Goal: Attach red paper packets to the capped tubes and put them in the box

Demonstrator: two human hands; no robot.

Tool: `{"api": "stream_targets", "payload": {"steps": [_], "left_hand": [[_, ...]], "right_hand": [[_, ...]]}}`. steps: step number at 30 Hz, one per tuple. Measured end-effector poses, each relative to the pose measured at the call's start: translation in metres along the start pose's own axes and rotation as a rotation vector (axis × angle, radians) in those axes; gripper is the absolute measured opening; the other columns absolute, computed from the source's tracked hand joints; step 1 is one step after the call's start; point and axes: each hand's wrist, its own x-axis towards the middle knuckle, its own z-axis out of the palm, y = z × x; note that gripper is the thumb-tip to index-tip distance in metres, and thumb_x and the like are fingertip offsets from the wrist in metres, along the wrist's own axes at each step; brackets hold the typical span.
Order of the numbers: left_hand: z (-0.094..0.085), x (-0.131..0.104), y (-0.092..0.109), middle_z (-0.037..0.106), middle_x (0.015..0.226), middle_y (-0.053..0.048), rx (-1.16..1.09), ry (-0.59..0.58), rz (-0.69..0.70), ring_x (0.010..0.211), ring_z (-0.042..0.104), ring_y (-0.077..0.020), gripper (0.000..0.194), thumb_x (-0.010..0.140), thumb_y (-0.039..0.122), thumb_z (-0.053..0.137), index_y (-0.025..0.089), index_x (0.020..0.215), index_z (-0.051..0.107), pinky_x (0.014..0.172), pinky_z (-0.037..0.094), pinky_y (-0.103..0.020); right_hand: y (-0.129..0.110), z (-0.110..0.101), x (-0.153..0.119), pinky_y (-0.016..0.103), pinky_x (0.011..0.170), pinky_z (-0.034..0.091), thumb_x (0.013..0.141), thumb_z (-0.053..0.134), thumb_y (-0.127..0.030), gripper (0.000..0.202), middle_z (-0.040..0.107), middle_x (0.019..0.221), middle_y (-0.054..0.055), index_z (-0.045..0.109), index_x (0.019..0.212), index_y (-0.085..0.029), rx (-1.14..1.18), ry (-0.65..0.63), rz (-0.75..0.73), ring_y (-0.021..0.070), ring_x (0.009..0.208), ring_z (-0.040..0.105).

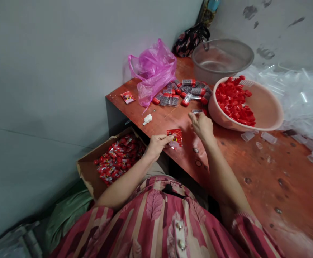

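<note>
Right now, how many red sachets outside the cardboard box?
2 visible: one sachet in the left hand, one flat sachet near the table's left edge, beside the pink bag. More could be hidden under the bag.

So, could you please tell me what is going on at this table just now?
The person's left hand holds a small red printed packet at the table's near edge. The right hand is just short of the heap of red-capped tubes, close to one lying by the pink basin. That basin holds loose red pieces. Below the table, an open cardboard box contains many red-and-clear items.
</note>
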Motion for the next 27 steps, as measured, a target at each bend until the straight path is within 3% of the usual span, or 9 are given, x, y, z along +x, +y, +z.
{"api": "stream_targets", "payload": {"steps": [2, 4, 7, 12, 16, 20, 23, 27], "left_hand": [[-0.001, -0.002, -0.001, 0.062, 0.056, -0.001, 0.004, 0.024, 0.009, 0.05, 0.055, -0.0092, 0.03, 0.053, 0.036, 0.082, 0.011, 0.06, 0.068, 0.056, 0.048, -0.024], [-0.002, -0.004, 0.0, 0.063, 0.058, -0.002, -0.009, 0.033, -0.01, 0.051, 0.056, -0.0089, 0.032, 0.052, 0.038, 0.082, 0.01, 0.064, 0.069, 0.055, 0.047, -0.023], [-0.005, -0.007, 0.004, 0.063, 0.057, -0.003, -0.072, 0.06, -0.053, 0.051, 0.056, -0.0086, 0.034, 0.049, 0.036, 0.084, 0.009, 0.064, 0.068, 0.053, 0.047, -0.022], [-0.01, -0.005, 0.012, 0.062, 0.057, -0.001, -0.235, 0.117, -0.069, 0.049, 0.055, -0.0079, 0.036, 0.045, 0.032, 0.086, 0.01, 0.058, 0.061, 0.05, 0.046, -0.02], [-0.012, 0.0, 0.015, 0.065, 0.064, -0.002, -0.384, 0.159, -0.048, 0.058, 0.061, -0.0105, 0.029, 0.056, 0.029, 0.082, 0.011, 0.068, 0.063, 0.058, 0.051, -0.023], [-0.008, 0.006, 0.01, 0.066, 0.07, -0.001, -0.482, 0.18, -0.049, 0.065, 0.063, -0.0119, 0.023, 0.063, 0.024, 0.078, 0.012, 0.074, 0.062, 0.067, 0.053, -0.028], [-0.001, 0.008, 0.006, 0.066, 0.071, -0.001, -0.516, 0.172, -0.052, 0.065, 0.063, -0.0115, 0.02, 0.065, 0.023, 0.077, 0.013, 0.073, 0.062, 0.068, 0.053, -0.027], [0.012, 0.002, 0.004, 0.068, 0.073, -0.003, -0.516, 0.07, -0.041, 0.064, 0.063, -0.0116, 0.02, 0.066, 0.025, 0.077, 0.012, 0.075, 0.063, 0.066, 0.052, -0.025]], "right_hand": [[0.001, -0.001, 0.025, 0.033, 0.071, 0.041, 0.062, 0.073, -0.047, 0.045, 0.06, 0.072, 0.007, 0.034, 0.061, -0.024, -0.12, 0.215, 0.04, 0.024, 0.088, 0.059], [0.002, 0.001, 0.043, 0.037, 0.077, 0.036, 0.065, 0.069, -0.048, 0.05, 0.059, 0.081, 0.011, 0.024, 0.062, -0.026, -0.169, 0.274, 0.068, 0.0265, 0.1, 0.056], [0.003, 0.005, 0.055, 0.037, 0.077, 0.032, 0.065, 0.069, -0.04, 0.049, 0.057, 0.083, 0.012, 0.022, 0.064, -0.027, -0.165, 0.24, 0.056, 0.0244, 0.101, 0.054], [0.003, 0.009, 0.049, 0.032, 0.073, 0.034, 0.057, 0.075, -0.02, 0.033, 0.056, 0.069, 0.001, 0.045, 0.07, -0.02, -0.113, 0.119, -0.043, 0.016, 0.077, 0.054], [0.003, 0.008, -0.004, 0.026, 0.056, 0.04, 0.063, 0.074, -0.029, 0.027, 0.06, 0.064, -0.001, 0.061, 0.083, -0.017, 0.058, -0.091, -0.074, 0.0127, 0.057, 0.053], [0.003, 0.008, -0.088, 0.023, 0.04, 0.041, 0.07, 0.071, -0.036, 0.038, 0.062, 0.064, -0.004, 0.057, 0.102, -0.021, 0.415, -0.342, 0.036, 0.0111, 0.045, 0.052], [0.009, 0.013, -0.129, 0.022, 0.039, 0.044, 0.07, 0.072, -0.036, 0.044, 0.062, 0.067, -0.005, 0.052, 0.108, -0.024, 0.49, -0.322, 0.069, 0.0117, 0.047, 0.055], [0.02, 0.021, -0.137, 0.022, 0.043, 0.047, 0.072, 0.071, -0.036, 0.039, 0.062, 0.071, -0.004, 0.054, 0.105, -0.024, 0.423, -0.253, 0.024, 0.0112, 0.051, 0.057]]}}
